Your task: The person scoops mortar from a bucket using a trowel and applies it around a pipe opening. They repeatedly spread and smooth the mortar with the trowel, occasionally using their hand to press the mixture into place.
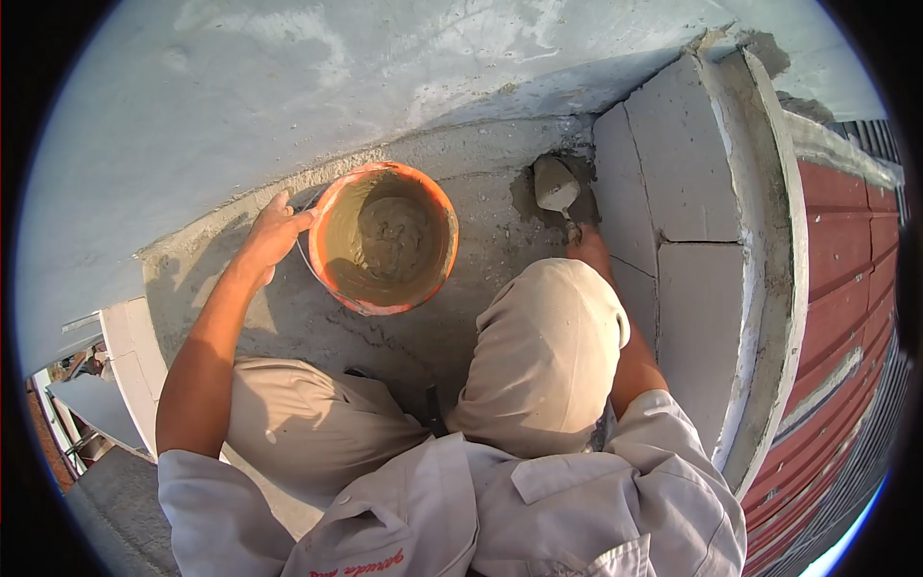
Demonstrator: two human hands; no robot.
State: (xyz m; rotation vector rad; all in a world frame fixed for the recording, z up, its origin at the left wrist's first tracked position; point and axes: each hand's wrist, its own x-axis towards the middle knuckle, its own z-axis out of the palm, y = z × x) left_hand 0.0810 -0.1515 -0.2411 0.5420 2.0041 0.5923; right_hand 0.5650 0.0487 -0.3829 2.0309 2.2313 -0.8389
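Note:
My left hand (274, 234) rests on the rim of an orange bucket (338, 279) that holds wet grey mortar. My right hand (588, 247), partly hidden behind my raised knee, grips the handle of a trowel (557, 185). The trowel blade carries mortar and sits against a patch of fresh mortar at the foot of a white block wall (678, 173). The bucket stands on the rough concrete floor, left of the trowel.
I crouch on a rough concrete ledge (317, 327) beside a pale plastered wall (240, 87). The block wall runs along my right, with a red metal roof (846, 288) beyond it. The ledge drops off at the lower left.

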